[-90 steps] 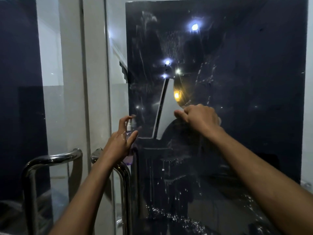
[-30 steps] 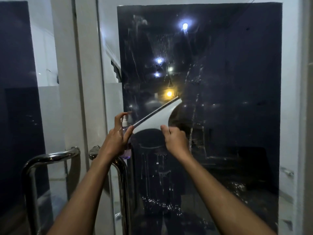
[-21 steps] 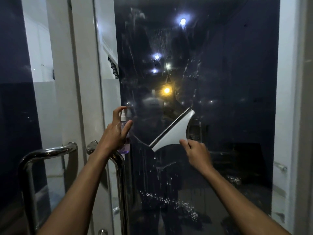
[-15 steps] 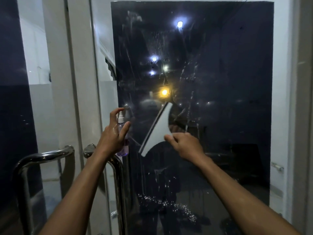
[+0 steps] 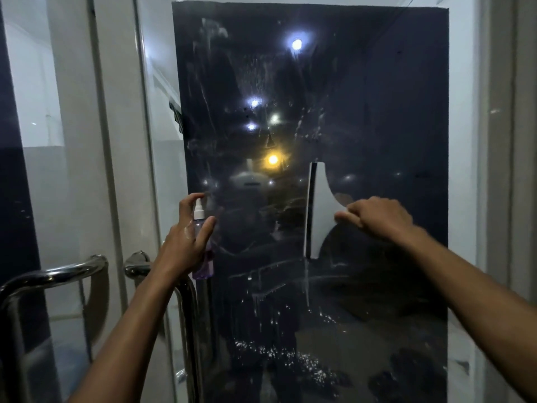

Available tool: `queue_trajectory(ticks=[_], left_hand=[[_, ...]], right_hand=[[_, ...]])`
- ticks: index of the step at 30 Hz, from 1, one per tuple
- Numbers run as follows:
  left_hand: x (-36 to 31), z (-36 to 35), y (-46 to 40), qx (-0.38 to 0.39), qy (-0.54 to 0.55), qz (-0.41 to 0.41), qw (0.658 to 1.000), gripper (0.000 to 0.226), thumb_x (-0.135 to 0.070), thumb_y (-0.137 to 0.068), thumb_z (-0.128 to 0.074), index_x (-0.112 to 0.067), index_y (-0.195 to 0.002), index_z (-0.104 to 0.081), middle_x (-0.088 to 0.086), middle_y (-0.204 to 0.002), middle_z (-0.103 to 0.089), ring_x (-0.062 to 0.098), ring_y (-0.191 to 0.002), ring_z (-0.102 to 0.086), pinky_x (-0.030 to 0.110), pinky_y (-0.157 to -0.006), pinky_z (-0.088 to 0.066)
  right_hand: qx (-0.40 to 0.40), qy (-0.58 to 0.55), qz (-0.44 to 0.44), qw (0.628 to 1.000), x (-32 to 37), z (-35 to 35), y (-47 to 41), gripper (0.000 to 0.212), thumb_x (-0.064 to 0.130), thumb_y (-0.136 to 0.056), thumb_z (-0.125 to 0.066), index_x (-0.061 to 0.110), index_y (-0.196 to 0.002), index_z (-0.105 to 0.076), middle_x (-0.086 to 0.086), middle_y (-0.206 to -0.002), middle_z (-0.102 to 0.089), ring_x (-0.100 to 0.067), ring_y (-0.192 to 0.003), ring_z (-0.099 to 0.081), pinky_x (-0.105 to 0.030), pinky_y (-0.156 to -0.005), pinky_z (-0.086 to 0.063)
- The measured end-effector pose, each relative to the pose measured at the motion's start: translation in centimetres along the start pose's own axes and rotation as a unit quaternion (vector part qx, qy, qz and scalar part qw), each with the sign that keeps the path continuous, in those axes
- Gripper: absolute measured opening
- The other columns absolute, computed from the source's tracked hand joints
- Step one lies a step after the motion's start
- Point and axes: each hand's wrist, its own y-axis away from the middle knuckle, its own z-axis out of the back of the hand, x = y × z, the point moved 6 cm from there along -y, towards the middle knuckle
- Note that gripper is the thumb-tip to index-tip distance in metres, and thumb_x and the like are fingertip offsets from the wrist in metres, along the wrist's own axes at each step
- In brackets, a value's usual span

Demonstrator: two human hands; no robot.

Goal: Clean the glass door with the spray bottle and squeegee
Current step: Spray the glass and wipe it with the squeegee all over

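A dark, reflective glass door panel (image 5: 377, 97) fills the centre of the frame, streaked with smeared cleaner in its upper half and dotted with white droplets (image 5: 290, 356) toward the bottom; blue-white and amber lights are mirrored in it. A white, fan-shaped plastic squeegee (image 5: 319, 210) is pressed flat against the glass right of centre, its straight dark blade edge set upright on its left side and its curved body tapering right. It is pinched at that narrow end by the right hand (image 5: 377, 219), whose fingers are curled and whose forearm reaches in from the lower right corner. At centre left, a small clear spray bottle of purple liquid with a white nozzle (image 5: 200, 242) is held upright just beside the panel's left edge, gripped by the left hand (image 5: 183, 242) with the thumb wrapped round the body and the index finger raised over the nozzle. Below that hand, a curved polished-steel door handle (image 5: 186, 301) is seen, with a second chrome pull bar (image 5: 52, 274) in the lower left. Frosted white glass and pale frame uprights (image 5: 113, 141) border the panel at left, a pale wall (image 5: 499, 170) at right.
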Motion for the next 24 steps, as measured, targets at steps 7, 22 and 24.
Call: queue_trajectory(ticks=[7, 22, 24], left_hand=[[-4.2, -4.1, -0.2, -0.011, -0.02, -0.023, 0.999, 0.05, -0.042, -0.103, -0.05, -0.039, -0.143, -0.021, 0.009, -0.08, -0.068, 0.023, -0.067, -0.066, 0.039, -0.064, -0.05], [-6.0, -10.0, 3.5, 0.001, -0.001, -0.022, 1.0, 0.049, -0.047, -0.1, -0.049, -0.047, -0.142, -0.023, 0.004, -0.097, -0.072, 0.014, -0.074, -0.07, 0.046, -0.074, -0.058], [-5.8, -10.4, 4.4, -0.002, -0.003, -0.021, 1.0, 0.048, -0.049, -0.1, -0.049, -0.047, -0.141, -0.024, 0.004, -0.103, -0.071, 0.013, -0.073, -0.068, 0.042, -0.072, -0.057]], right_hand=[[-0.013, -0.132, 0.043, 0.99, 1.0, 2.7, -1.3, 0.056, 0.077, -0.092, -0.034, 0.034, -0.067, -0.059, 0.008, -0.064, -0.057, -0.005, -0.061, -0.053, -0.031, -0.055, -0.036], [-0.058, -0.48, -0.213, 0.849, 4.2, -12.7, 9.7, 0.057, 0.052, -0.103, -0.041, 0.016, -0.058, -0.043, 0.005, -0.052, -0.044, -0.01, -0.048, -0.043, -0.021, -0.044, -0.03], [-0.063, -0.493, -0.22, 0.839, 4.4, -13.8, 11.0, 0.056, 0.054, -0.102, -0.04, 0.018, -0.058, -0.04, 0.006, -0.052, -0.041, -0.007, -0.047, -0.039, -0.031, -0.05, -0.031]])
